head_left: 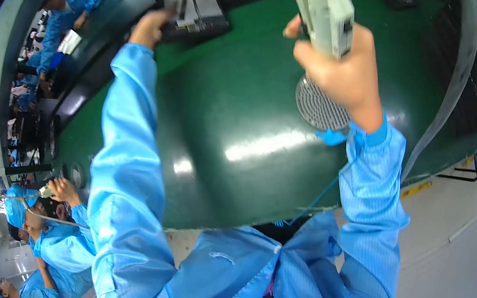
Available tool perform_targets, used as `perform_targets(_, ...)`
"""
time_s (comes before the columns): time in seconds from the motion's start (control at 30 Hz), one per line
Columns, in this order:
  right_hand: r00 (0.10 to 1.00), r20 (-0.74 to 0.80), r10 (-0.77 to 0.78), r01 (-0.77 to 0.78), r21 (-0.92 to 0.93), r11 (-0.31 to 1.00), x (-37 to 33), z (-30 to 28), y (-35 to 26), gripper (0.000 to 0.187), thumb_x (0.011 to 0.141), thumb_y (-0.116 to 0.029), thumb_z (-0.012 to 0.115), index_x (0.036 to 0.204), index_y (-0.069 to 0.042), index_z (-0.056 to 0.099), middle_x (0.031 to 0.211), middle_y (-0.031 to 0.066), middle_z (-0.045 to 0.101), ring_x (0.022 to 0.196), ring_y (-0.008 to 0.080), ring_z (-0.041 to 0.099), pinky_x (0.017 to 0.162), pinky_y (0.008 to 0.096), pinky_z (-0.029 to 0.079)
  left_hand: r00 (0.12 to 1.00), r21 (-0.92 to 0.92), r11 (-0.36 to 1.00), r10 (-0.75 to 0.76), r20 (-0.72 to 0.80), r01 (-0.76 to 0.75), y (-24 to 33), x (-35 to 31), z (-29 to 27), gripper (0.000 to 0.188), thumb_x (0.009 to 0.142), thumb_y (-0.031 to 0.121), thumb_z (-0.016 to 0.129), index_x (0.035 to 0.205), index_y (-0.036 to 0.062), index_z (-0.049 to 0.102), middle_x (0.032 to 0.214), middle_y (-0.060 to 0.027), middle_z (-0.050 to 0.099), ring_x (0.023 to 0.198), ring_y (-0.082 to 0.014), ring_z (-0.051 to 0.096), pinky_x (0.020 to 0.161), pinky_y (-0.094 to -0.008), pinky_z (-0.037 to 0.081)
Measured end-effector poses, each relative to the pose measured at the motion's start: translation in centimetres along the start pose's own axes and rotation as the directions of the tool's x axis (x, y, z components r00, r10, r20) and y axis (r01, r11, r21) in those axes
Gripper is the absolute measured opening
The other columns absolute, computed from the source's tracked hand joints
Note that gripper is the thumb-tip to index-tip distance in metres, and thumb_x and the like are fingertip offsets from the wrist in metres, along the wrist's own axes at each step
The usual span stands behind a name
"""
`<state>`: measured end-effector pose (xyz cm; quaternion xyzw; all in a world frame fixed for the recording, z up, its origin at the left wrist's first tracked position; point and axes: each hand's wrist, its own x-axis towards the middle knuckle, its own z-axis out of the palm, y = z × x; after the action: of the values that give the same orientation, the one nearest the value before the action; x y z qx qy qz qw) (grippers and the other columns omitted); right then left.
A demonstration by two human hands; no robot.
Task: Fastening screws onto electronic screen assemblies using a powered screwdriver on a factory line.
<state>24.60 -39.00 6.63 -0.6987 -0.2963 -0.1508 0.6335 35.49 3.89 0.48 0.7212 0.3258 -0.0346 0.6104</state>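
1. Table [257, 106]: green, shiny top, fills most of the space in front of you; bright light reflections nr the middle.
2. Co-worker [55, 236]: off to your L, in blue cap + blue smock, at the table's far L end.
3. Your sleeves [134, 134]: blue, both arms reaching fwd over the table, well apart.
4. Black-and-grey unit [200, 6]: flat, at the table's far L side, beyond your L forearm; details blurred.
5. Your L hand [150, 28]: at the unit's near L edge, fingers partly curled; blurry, so can't tell if they're gripping it or just touching.
6. Your R hand [350, 73]: raised in front of you, fingers wrapped round the tool, thumb along its side.
7. Tool [325, 15]: pale, chunky handheld body, held in your R hand; upper end cut off by the top edge of view.
8. Disc [317, 104]: round, grey, ridged, on the table below your R hand, partly hidden by it.
9. Wrist cord [325, 189]: thin, blue, hangs nr your R sleeve.
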Motion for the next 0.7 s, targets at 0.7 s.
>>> perform_targets(0.7, 0.957, 0.289, -0.012, 0.017, -0.014, 1.000, -1.6, 1.7, -1.4, 0.021, 0.094, -0.009, 0.062, 0.107, 0.003, 0.073, 0.073, 0.0054, 0.067, 0.063, 0.0107, 0.062, 0.059, 0.0236, 0.048, 0.847, 0.364, 0.892, 0.398, -0.353, -0.268, -20.3, -40.7, 3.8, 0.045, 0.095, 0.022, 0.069, 0.124, -0.0102, 0.057, 0.102, -0.0148, 0.067, 0.091, -0.0181, 0.065, 0.083, -0.0283, 0.051)
